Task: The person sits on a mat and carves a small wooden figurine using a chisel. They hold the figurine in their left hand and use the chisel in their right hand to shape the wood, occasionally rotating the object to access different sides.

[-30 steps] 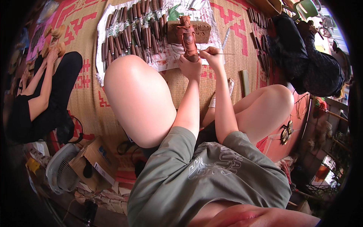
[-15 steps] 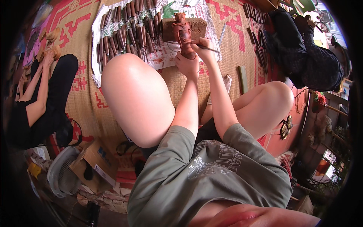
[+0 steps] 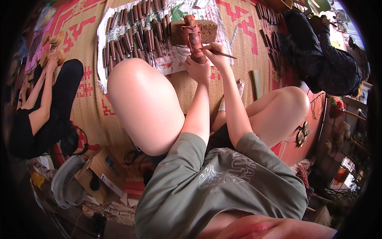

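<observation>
Carved reddish-brown human figure (image 3: 194,38), slender, lying before a brown rectangular block (image 3: 208,32) above a white printed sheet (image 3: 169,63); whether block or sheet bears it cannot be told. Left hand (image 3: 198,69): grip clamped round the figure's lower end. Right hand (image 3: 217,57): grip pinched on a thin dark-handled tool (image 3: 227,55), tip at the figure's lower part, contact unclear. Change: handle slants more steeply than one second ago, suggesting a fresh working angle. Adjacent, left: rows of brown-handled tools (image 3: 137,38).
</observation>
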